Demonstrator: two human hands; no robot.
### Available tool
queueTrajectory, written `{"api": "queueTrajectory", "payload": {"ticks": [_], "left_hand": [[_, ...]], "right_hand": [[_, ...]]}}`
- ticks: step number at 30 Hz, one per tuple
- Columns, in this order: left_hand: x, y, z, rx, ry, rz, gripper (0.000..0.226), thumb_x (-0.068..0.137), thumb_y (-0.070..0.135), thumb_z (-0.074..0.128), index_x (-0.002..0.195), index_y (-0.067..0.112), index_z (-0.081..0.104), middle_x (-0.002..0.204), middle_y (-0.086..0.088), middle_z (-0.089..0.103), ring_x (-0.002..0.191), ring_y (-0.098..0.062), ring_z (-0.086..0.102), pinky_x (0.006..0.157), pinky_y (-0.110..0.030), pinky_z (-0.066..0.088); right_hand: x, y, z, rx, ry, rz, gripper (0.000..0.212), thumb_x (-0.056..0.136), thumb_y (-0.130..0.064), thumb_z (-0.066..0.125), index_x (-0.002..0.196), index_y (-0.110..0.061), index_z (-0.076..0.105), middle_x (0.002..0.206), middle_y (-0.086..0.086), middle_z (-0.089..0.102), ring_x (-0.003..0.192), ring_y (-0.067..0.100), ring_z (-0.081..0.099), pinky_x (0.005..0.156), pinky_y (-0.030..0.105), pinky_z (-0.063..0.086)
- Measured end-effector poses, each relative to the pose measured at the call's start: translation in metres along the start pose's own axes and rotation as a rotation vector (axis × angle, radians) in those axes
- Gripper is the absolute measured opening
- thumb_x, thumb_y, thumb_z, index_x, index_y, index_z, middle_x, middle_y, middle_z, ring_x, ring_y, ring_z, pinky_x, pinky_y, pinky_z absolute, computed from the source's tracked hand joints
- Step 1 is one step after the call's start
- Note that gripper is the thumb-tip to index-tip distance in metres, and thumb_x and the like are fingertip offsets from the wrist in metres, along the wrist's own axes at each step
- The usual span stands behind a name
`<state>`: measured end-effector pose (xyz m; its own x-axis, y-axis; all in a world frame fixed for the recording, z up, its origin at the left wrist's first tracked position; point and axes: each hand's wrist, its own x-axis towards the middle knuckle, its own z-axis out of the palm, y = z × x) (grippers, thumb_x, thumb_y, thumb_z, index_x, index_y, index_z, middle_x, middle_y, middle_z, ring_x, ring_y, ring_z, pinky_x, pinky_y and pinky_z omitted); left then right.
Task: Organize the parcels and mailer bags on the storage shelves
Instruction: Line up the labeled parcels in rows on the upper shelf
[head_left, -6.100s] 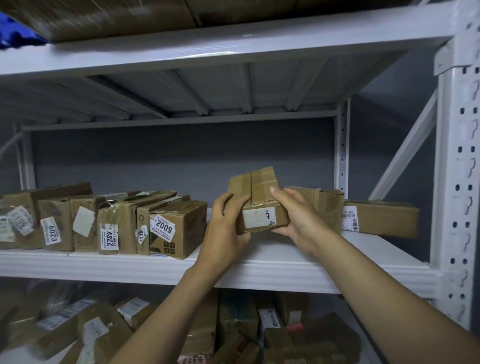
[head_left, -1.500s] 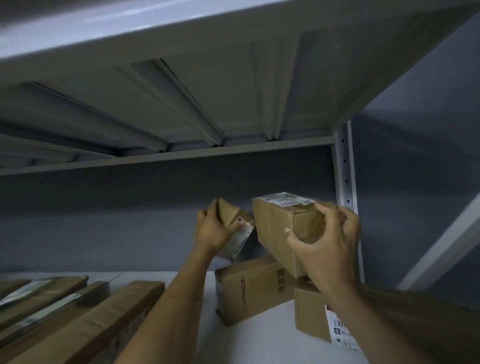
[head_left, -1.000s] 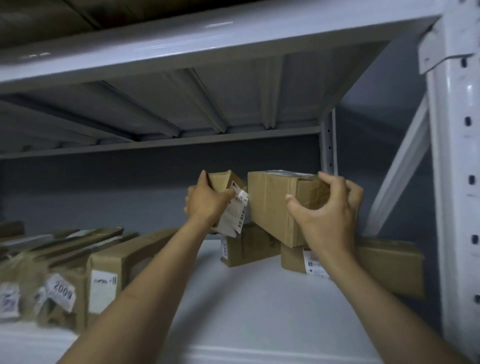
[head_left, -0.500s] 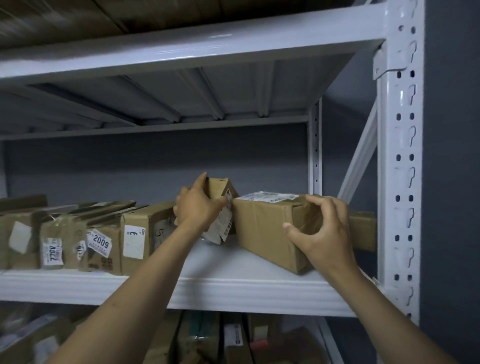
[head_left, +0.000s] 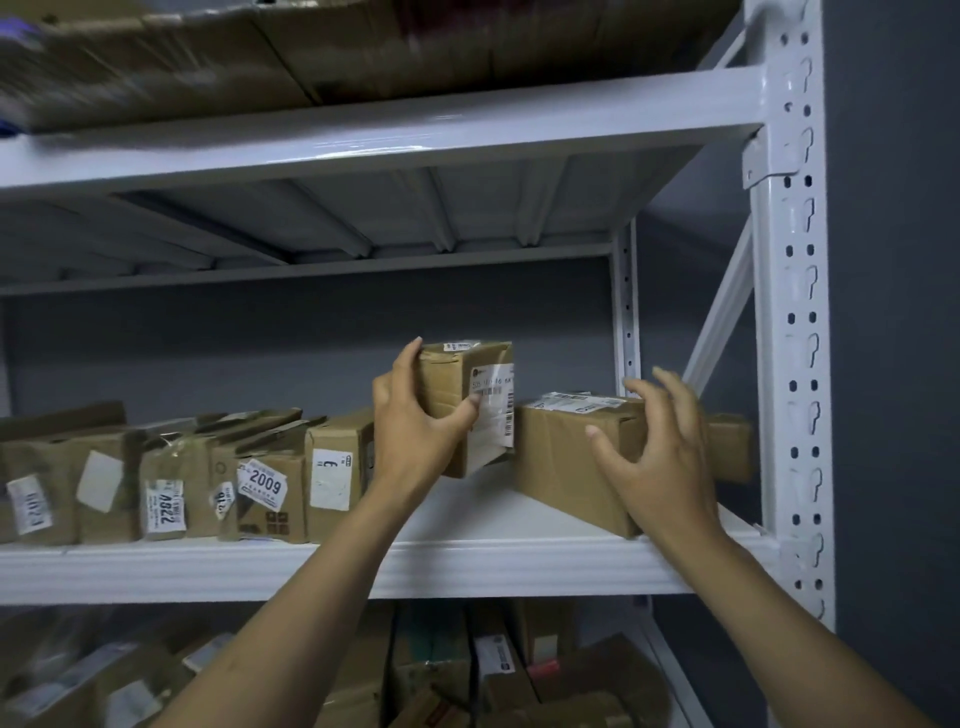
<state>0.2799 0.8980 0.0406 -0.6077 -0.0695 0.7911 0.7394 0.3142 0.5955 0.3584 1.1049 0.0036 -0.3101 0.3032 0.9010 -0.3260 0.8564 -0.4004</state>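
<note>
My left hand (head_left: 415, 431) grips a small cardboard parcel (head_left: 480, 400) with a white shipping label, holding it upright and slightly tilted just above the white middle shelf (head_left: 467, 519). A larger cardboard box (head_left: 563, 457) lies on the shelf to its right, with a label on top. My right hand (head_left: 660, 457) hovers in front of that box with its fingers spread and off the cardboard. A row of labelled parcels (head_left: 270, 483) stands on the shelf's left half, one marked 2009.
A white perforated upright (head_left: 789, 332) and a diagonal brace close the shelf's right end. Another box (head_left: 730, 447) lies behind my right hand. Large cartons (head_left: 363, 47) sit on the shelf above. Jumbled parcels (head_left: 467, 670) fill the shelf below.
My right hand has let go of the larger box, which now rests on the shelf. My left hand has turned the small parcel more upright and kept hold of it.
</note>
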Motion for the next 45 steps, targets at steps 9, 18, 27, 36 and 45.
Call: {"api": "queueTrajectory", "payload": {"ticks": [9, 18, 27, 36, 45], "left_hand": [[-0.027, -0.011, -0.033, -0.291, -0.175, 0.102, 0.078, 0.064, 0.036, 0.081, 0.125, 0.045, 0.033, 0.132, 0.004, 0.051, 0.121, -0.015, 0.054, 0.1, -0.044, 0.049], [-0.044, -0.024, -0.048, -0.046, -0.362, 0.199, 0.079, 0.066, 0.048, 0.08, 0.124, 0.038, 0.027, 0.134, 0.011, 0.041, 0.123, -0.006, 0.047, 0.101, -0.034, 0.048], [-0.051, -0.035, -0.055, 0.262, -0.409, 0.3, 0.082, 0.066, 0.049, 0.082, 0.127, 0.018, 0.037, 0.123, 0.006, 0.042, 0.106, -0.005, 0.041, 0.084, -0.019, 0.038], [-0.014, -0.061, -0.107, 0.626, -0.113, 0.513, 0.077, 0.07, 0.067, 0.058, 0.131, 0.021, 0.054, 0.133, -0.001, 0.053, 0.125, -0.02, 0.044, 0.104, -0.042, 0.027], [0.005, -0.077, -0.123, 0.59, -0.384, 0.185, 0.083, 0.074, 0.041, 0.078, 0.145, 0.031, 0.036, 0.141, 0.004, 0.038, 0.126, -0.02, 0.043, 0.103, -0.039, 0.041]], "right_hand": [[0.006, -0.075, 0.026, 0.527, -0.529, 0.462, 0.069, 0.082, -0.069, 0.049, 0.141, -0.035, 0.037, 0.13, -0.012, 0.051, 0.122, 0.014, 0.049, 0.101, 0.044, 0.044], [-0.013, -0.073, 0.029, 0.846, -0.618, 0.623, 0.049, 0.084, -0.054, 0.06, 0.125, -0.029, 0.052, 0.114, 0.001, 0.066, 0.112, 0.019, 0.061, 0.095, 0.046, 0.05], [-0.017, -0.073, 0.055, 0.62, -0.595, 0.467, 0.057, 0.076, -0.043, 0.073, 0.127, -0.037, 0.05, 0.119, -0.002, 0.061, 0.102, 0.015, 0.063, 0.087, 0.036, 0.055], [-0.012, -0.07, 0.081, 0.221, -0.75, 0.158, 0.061, 0.08, -0.026, 0.073, 0.134, -0.041, 0.049, 0.156, -0.009, 0.022, 0.14, 0.013, 0.027, 0.104, 0.025, 0.026], [-0.022, -0.084, 0.109, 0.192, -0.675, 0.021, 0.056, 0.081, -0.03, 0.073, 0.132, -0.034, 0.049, 0.147, -0.009, 0.037, 0.133, 0.009, 0.037, 0.1, 0.021, 0.033]]}}
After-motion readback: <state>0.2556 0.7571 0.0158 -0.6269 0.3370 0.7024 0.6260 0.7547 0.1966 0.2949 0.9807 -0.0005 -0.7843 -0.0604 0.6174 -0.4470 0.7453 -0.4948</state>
